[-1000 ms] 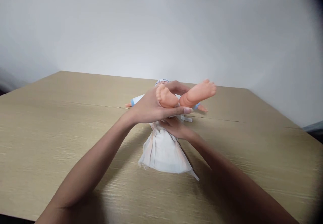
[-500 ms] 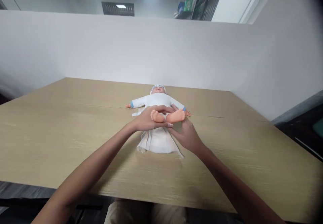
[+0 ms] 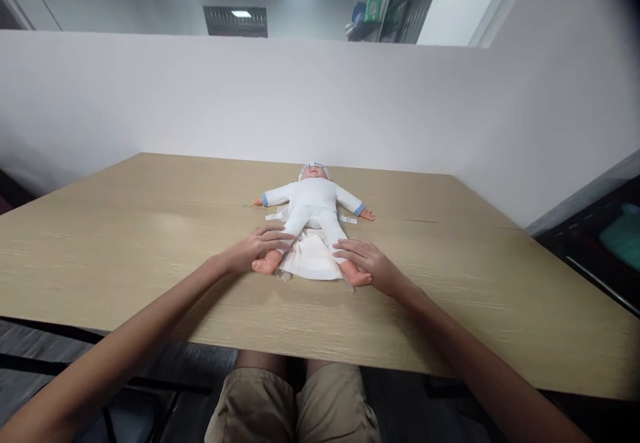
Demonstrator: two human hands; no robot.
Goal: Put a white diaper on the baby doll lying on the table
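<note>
Both hands (image 3: 367,264) partly cover the doll's (image 3: 315,206) feet.

Doll (image 3: 313,207): legs, previously lifted and crossed in the left hand (image 3: 256,246), now lie lowered and spread flat over the white cloth (image 3: 310,263) at frame centre. Left hand has released the feet and rests beside the left-frame leg. Right hand (image 3: 367,264) has moved from under the doll to the right-frame foot, fingers loose.
</note>
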